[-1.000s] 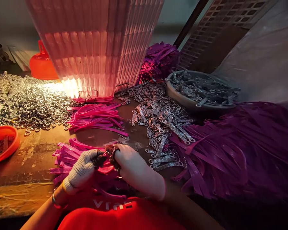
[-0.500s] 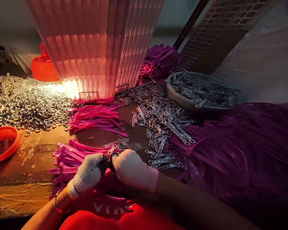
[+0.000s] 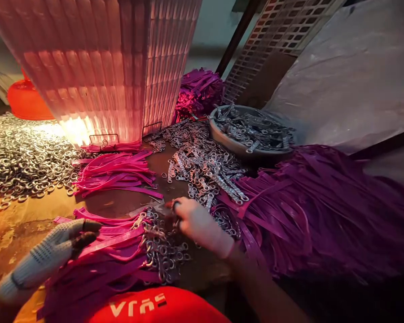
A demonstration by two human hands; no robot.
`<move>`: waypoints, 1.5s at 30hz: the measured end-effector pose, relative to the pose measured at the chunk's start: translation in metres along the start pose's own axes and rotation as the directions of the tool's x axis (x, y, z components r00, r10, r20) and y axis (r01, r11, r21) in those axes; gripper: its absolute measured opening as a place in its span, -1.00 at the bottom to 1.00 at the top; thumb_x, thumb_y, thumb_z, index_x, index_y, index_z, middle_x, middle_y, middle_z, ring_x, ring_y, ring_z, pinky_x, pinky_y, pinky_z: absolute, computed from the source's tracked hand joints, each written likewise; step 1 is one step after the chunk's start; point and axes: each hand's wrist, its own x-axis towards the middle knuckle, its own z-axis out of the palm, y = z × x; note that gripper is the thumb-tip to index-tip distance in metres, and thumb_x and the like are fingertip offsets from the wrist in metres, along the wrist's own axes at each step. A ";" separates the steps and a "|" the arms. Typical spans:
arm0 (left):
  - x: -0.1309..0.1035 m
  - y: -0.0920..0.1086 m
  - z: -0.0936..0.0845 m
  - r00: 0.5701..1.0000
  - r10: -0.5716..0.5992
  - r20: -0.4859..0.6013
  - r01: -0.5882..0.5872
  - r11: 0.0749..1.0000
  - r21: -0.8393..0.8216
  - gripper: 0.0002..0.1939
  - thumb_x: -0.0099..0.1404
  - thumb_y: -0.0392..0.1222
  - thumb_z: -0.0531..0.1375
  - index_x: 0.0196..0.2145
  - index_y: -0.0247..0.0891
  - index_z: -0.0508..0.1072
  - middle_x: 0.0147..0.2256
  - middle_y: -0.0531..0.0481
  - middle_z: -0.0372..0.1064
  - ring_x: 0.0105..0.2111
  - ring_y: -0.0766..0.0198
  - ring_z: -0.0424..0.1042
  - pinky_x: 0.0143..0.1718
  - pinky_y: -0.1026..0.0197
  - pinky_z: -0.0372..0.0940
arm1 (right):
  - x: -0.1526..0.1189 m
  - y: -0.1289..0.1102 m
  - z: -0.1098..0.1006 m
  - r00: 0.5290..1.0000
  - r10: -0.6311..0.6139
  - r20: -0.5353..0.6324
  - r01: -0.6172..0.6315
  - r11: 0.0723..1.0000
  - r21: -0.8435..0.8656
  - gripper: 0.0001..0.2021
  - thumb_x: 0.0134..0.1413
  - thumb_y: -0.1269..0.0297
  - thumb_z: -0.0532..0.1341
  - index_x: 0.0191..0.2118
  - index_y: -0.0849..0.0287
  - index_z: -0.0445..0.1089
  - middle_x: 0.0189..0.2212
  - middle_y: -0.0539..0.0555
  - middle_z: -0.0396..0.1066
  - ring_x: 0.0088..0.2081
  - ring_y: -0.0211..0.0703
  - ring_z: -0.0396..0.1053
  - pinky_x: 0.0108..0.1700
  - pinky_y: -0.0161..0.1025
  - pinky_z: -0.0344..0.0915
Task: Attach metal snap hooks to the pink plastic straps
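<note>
My left hand (image 3: 59, 244), in a white dotted glove with dark fingertips, hovers over the left ends of a pile of pink straps (image 3: 121, 240). Its fingers stretch out, thumb apart, and nothing shows between them. At the straps' right ends hang silver metal pieces with rings (image 3: 161, 251). My right hand (image 3: 202, 224), in a pale glove, is beyond these pieces with fingers curled. Its dark fingertips are blurred, and I cannot make out what they hold. Beside it spreads a heap of loose silver ring pieces (image 3: 205, 170).
Another bundle of pink straps (image 3: 117, 172) lies farther back. Many silver rings (image 3: 27, 157) cover the left side under a red lamp (image 3: 30, 101). A ribbed translucent panel (image 3: 97, 67) stands behind. At right are a basin (image 3: 218, 130) of metal pieces and a large purple strap heap (image 3: 309, 211).
My hands have come apart from their joined position over the straps. The left moved left and opened; the right moved slightly right. The whole view has shifted toward the right.
</note>
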 end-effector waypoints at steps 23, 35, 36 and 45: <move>0.011 -0.016 0.103 0.996 0.043 -0.081 -0.092 0.544 -0.834 -0.48 0.00 -0.47 0.40 -0.07 -0.32 0.41 -0.16 -0.10 0.45 -0.24 0.31 0.48 -0.16 0.29 0.38 | 0.001 -0.061 0.010 0.883 -0.247 -0.399 0.432 0.759 0.487 -0.62 0.12 0.49 0.13 0.07 0.16 0.34 -0.11 0.18 0.49 -0.09 -0.02 0.45 -0.05 -0.11 0.38; -0.005 -0.028 0.094 0.986 0.158 -0.047 -0.128 0.555 -0.822 -0.52 -0.03 -0.37 0.47 -0.12 -0.33 0.48 -0.16 -0.14 0.54 -0.22 0.19 0.53 -0.20 0.22 0.39 | 0.005 -0.109 -0.008 0.919 -0.300 -0.255 0.392 0.639 0.662 -0.48 -0.02 0.62 0.03 0.06 0.13 0.35 -0.05 0.17 0.45 -0.03 -0.06 0.41 0.04 -0.08 0.34; -0.005 -0.030 0.094 0.989 0.144 -0.034 -0.110 0.557 -0.823 -0.51 -0.04 -0.37 0.47 -0.13 -0.33 0.48 -0.16 -0.14 0.54 -0.23 0.19 0.53 -0.21 0.22 0.39 | 0.004 -0.111 -0.008 0.928 -0.298 -0.222 0.366 0.630 0.685 -0.48 -0.03 0.62 0.04 0.05 0.13 0.36 -0.06 0.16 0.47 -0.04 -0.07 0.42 0.03 -0.09 0.35; -0.004 -0.040 0.092 0.990 0.140 -0.017 -0.097 0.591 -0.801 -0.55 0.02 -0.30 0.45 -0.10 -0.32 0.51 -0.15 -0.14 0.50 -0.28 0.27 0.48 -0.32 0.31 0.32 | 0.002 -0.115 -0.010 0.986 -0.039 -0.164 0.160 0.517 0.841 -0.66 0.15 0.38 0.10 0.03 0.13 0.40 -0.13 0.13 0.51 -0.12 -0.08 0.45 -0.06 -0.13 0.39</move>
